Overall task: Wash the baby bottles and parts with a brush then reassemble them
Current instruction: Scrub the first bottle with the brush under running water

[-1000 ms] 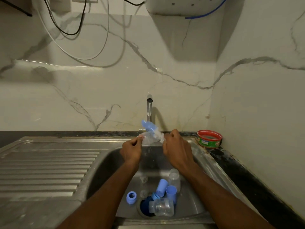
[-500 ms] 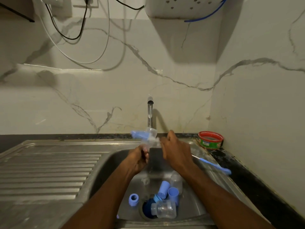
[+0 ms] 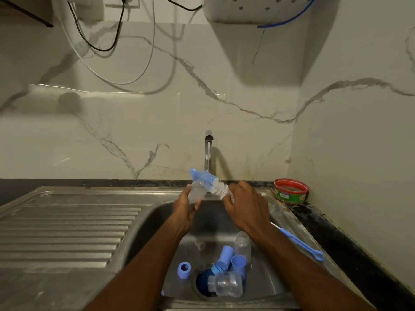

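Over the sink basin point(image 3: 157, 223), my left hand point(image 3: 185, 208) grips a clear baby bottle point(image 3: 197, 192). My right hand point(image 3: 244, 207) holds a bottle brush point(image 3: 210, 181) whose blue and white bristle head lies across the bottle's top, under the tap point(image 3: 208, 151). On the basin floor lie a clear bottle point(image 3: 226, 284) over the drain, another clear bottle point(image 3: 242, 243), two blue caps point(image 3: 238, 263) point(image 3: 225, 257) and a blue ring point(image 3: 184, 270). A thin blue nipple brush point(image 3: 301, 244) rests on the sink's right rim.
A ribbed steel drainboard point(image 3: 67, 230) stretches to the left of the basin. A red-rimmed green tub point(image 3: 290, 190) sits in the right back corner on the dark counter. Marble walls close in behind and on the right. Cables hang above.
The brush's bristle head has swung from left of the bottle to lie across its top toward my right hand. My left hand has shifted its hold slightly on the bottle.
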`<state>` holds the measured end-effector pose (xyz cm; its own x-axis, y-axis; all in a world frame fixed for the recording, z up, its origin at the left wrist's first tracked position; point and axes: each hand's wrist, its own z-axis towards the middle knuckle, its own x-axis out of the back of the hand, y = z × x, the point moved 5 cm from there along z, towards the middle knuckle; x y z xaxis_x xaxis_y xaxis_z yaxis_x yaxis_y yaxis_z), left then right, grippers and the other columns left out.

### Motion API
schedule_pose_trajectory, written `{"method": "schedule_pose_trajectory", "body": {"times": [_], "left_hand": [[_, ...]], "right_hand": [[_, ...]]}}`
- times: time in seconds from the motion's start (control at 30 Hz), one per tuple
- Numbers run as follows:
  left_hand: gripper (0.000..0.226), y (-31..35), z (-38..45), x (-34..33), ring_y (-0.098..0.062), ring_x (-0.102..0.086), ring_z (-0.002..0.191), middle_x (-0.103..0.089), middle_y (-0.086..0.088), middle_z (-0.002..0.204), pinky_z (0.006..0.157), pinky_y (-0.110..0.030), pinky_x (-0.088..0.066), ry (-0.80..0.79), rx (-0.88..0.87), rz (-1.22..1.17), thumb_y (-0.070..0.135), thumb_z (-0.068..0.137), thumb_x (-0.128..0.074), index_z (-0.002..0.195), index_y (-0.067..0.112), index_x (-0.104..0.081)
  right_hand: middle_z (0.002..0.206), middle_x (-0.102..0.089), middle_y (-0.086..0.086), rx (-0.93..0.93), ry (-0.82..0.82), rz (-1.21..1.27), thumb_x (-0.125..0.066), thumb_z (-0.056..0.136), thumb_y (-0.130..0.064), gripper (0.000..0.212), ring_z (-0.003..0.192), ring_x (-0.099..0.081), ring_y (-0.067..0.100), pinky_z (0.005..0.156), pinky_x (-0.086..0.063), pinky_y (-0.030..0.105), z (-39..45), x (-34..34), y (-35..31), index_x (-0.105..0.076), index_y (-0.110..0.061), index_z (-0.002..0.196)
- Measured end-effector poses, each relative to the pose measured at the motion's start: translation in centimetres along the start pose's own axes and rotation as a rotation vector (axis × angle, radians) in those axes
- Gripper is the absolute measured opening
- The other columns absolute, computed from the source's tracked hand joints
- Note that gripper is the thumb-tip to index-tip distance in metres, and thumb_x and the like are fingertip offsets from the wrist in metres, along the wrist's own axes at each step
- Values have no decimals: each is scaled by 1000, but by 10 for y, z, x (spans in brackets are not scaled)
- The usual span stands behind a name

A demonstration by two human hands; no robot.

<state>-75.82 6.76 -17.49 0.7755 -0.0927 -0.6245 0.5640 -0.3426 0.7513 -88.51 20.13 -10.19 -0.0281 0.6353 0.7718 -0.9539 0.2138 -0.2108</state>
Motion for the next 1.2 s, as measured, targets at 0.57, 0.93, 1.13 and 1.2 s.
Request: {"method": "schedule_pose_trajectory", "body": {"times": [0.57, 0.93, 1.13, 1.2], "left_hand": [[62, -9, -5, -16, -28, -69, 95, -62, -27, 132, 74, -33, -64, -285, 210, -146, 42, 88, -70, 131, -1, -60], [59, 0, -10, -12, -30, -72, 97, -66, -29, 123, 68, -30, -64, -202, 106, -188, 38, 89, -71, 131, -1, -57], [53, 8, -9, -14, -29, -67, 93, -62, -29, 128, 67, -29, -63, -211, 36, -204, 29, 87, -70, 130, 1, -57], [41, 9, -7, -12, -34, -66, 100, -62, -29, 125, 68, -32, -63, -214, 21, -212, 25, 92, -60, 126, 2, -57]], "right_hand": [[113, -58, 2, -26, 99, 54, -43, 106, -37, 32, 81, -49, 9, 65, -36, 22, 6, 5, -11, -57, -18, 126], [104, -57, 1, 71, 50, 121, -49, 103, -38, 27, 79, -45, 9, 55, -21, 13, -2, 4, -20, -60, -19, 117], [112, -64, 2, -44, 60, 152, -52, 101, -40, 32, 89, -60, 14, 63, -38, 20, 2, 7, -11, -61, -18, 123], [102, -68, 0, -30, 15, 192, -56, 99, -42, 28, 79, -59, 12, 56, -35, 19, -1, 3, -9, -66, -20, 113]]}}
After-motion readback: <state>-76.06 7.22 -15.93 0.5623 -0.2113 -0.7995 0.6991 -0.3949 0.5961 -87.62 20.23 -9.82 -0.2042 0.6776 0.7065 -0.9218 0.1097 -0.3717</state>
